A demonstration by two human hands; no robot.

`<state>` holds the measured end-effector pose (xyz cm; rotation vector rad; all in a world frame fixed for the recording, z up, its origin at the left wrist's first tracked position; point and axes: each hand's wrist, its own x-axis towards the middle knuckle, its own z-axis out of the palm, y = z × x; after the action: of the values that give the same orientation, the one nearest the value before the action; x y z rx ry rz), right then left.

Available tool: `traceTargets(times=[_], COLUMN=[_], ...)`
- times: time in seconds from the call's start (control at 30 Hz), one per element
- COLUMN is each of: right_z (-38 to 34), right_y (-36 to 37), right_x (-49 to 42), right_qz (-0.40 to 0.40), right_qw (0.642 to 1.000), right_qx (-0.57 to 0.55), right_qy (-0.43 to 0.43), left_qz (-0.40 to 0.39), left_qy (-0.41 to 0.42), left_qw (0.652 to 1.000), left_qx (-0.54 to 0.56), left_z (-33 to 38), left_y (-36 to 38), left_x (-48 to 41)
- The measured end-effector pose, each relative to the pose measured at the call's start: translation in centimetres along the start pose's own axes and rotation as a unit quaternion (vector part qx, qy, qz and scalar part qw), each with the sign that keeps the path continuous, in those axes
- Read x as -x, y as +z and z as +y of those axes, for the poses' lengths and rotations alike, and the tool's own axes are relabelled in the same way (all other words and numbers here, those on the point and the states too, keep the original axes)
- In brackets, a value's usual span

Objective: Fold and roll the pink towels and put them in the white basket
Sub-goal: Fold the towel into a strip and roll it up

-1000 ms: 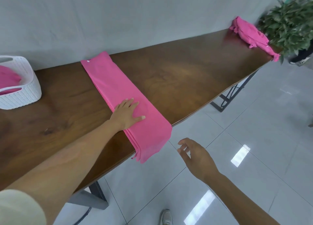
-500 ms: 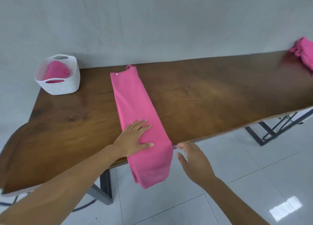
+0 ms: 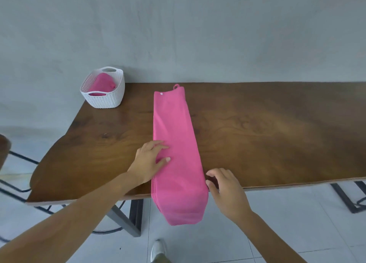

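Soft, limp pink towel (image 3: 175, 143): flat left hand (image 3: 151, 159) pins it on the bench (image 3: 277, 133); right hand (image 3: 223, 185), loosely curled and empty, should likely take the overhanging end

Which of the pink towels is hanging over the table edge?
The long folded towel under the left hand; its near end droops past the table edge. The other pink towel sits bundled inside the white basket.
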<state>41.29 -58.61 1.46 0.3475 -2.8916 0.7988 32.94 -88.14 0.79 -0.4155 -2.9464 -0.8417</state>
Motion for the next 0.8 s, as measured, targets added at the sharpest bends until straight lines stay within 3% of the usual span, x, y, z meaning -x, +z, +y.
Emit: traceTargets(times=[0.23,0.4,0.67,0.8], right_z=[0.2,0.6,0.4,-0.3], right_y=[0.2,0.1,1.5,2.1], right_x=[-5.1,-9.2,-15.3,-17.3], right_qz=[-0.026,-0.046,-0.047,-0.046], right_qw=[1.000,0.999,0.998,0.997], right_qx=[0.006,0.011,0.016,0.013], right_qy=[0.008,0.017,0.047,0.067], left_qz=[-0.005,0.015,0.012,0.047], left_qy=[-0.132,-0.174,-0.186,-0.238], left_qw=[0.990,0.977,0.966,0.939], left_qx=[0.039,0.126,0.178,0.244], left_z=[-3.8,-5.0,-8.5,-9.7], left_y=[-2.5,-3.6,-4.5,-4.8], left_x=[-7.7,-14.6,-23.5,-27.1])
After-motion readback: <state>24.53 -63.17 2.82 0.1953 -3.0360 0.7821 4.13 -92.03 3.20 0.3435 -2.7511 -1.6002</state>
